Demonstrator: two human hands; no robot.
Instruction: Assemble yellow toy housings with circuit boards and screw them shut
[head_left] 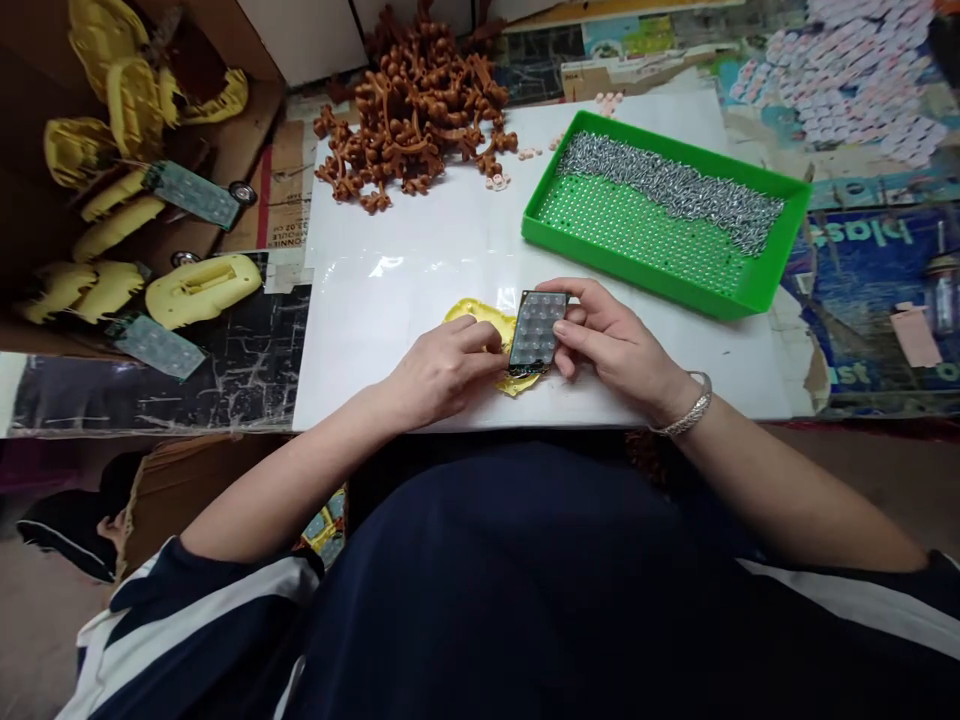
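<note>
My right hand (611,345) grips a circuit board (536,330) by its right edge, thumb in front. The board is tilted up, and rows of pale round pads cover its face. Beneath and behind it lies a yellow plastic shell (480,312), partly hidden by the board and my fingers. My left hand (450,365) is closed at the board's lower left corner, over the shell. Whether its fingertips pinch the board, a wire or the shell's edge is hidden.
A green basket (652,275) of small metal screws stands at right. Brown plastic parts (420,110) are heaped at the back. At left, a cardboard box (274,120) holds yellow shells (202,290) with wired boards (199,195). Small pale pieces (847,85) lie far right.
</note>
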